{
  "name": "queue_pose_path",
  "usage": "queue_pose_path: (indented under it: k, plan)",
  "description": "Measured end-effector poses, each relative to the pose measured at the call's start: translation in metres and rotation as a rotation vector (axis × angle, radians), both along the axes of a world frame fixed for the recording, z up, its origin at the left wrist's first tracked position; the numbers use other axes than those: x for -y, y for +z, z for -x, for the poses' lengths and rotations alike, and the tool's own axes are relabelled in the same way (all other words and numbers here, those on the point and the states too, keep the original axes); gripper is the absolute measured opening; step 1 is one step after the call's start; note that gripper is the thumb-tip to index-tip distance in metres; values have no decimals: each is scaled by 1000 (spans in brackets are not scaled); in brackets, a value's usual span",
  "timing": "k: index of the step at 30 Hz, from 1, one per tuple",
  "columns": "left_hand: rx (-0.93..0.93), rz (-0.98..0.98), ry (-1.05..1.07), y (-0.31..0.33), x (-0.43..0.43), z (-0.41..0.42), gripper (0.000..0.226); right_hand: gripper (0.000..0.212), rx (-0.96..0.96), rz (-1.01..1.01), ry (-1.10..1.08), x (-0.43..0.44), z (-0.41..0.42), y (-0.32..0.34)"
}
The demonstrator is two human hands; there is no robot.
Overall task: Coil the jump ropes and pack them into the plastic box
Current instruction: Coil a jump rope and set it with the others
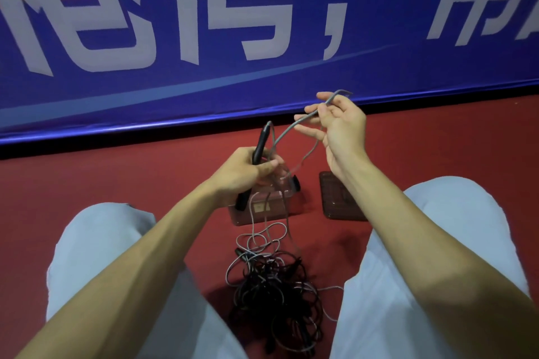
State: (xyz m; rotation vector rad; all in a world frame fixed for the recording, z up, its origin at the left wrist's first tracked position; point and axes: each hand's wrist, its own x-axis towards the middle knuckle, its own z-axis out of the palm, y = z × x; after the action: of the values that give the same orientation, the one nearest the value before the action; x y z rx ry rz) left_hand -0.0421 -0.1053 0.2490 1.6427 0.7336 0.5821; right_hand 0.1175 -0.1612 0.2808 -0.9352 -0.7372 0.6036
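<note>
My left hand (245, 170) grips the black handles (260, 141) of a jump rope, one end pointing up and another sticking out below my wrist. From them the grey rope (287, 131) arcs up to my right hand (335, 122), which pinches it between thumb and fingers, palm toward me. More of this rope hangs down over the clear plastic box (271, 207) standing on the red floor below my left hand. A tangled pile of black and grey jump ropes (274, 291) lies between my knees.
The box's clear lid (339, 197) lies flat on the floor just right of the box. A blue banner with large white characters (204, 23) stands along the far edge of the red floor (116, 172). My legs in light trousers frame the pile on both sides.
</note>
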Motion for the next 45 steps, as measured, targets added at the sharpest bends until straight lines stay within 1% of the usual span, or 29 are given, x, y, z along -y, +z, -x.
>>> queue_pose_path:
  k: [3,7,9,11,12,15,16,18,20,22,24,26,29,33,35,39,41,45]
  plan:
    - [98,94,61,3,1,-1,4,15,-64,-12,-13,0,-2,1]
    - [238,142,164,7,-3,-3,6,9,-142,13,4,-5,-3,-2]
    - [346,182,203,11,-5,-2,6,18,-141,82,49,-7,0,-5]
    - [454,233,234,15,-7,-2,7,28,-63,202,101,-8,4,-10]
    - [503,257,251,17,-8,-1,8,29,8,275,124,-8,6,-13]
    - [630,324,298,22,-13,2,8,17,246,490,202,-10,10,-22]
    - [676,352,308,24,-14,4,10,19,317,551,242,-11,11,-26]
    - [759,402,325,26,-17,7,14,29,434,632,346,-12,14,-31]
    - [827,447,339,29,-19,9,17,30,513,643,480,-10,17,-36]
    - [902,496,346,30,-21,11,14,21,592,622,557,-10,21,-40]
    - [947,515,347,31,-21,11,8,15,652,598,512,-11,24,-45]
    - [955,511,348,32,-19,12,10,18,608,580,417,-12,24,-46]
    - [908,450,341,33,-18,12,15,17,500,512,325,-12,22,-39]
    - [727,294,298,28,-17,7,23,14,298,369,254,-10,18,-27]
    - [583,235,284,24,-17,5,19,15,213,307,229,-8,15,-20]
    - [214,90,182,16,-12,6,24,17,76,224,169,-7,5,-10]
    - [110,81,95,15,-7,6,23,16,-14,190,146,-6,1,-7]
    - [27,132,-45,14,0,5,27,14,-241,117,135,-4,-5,-3]
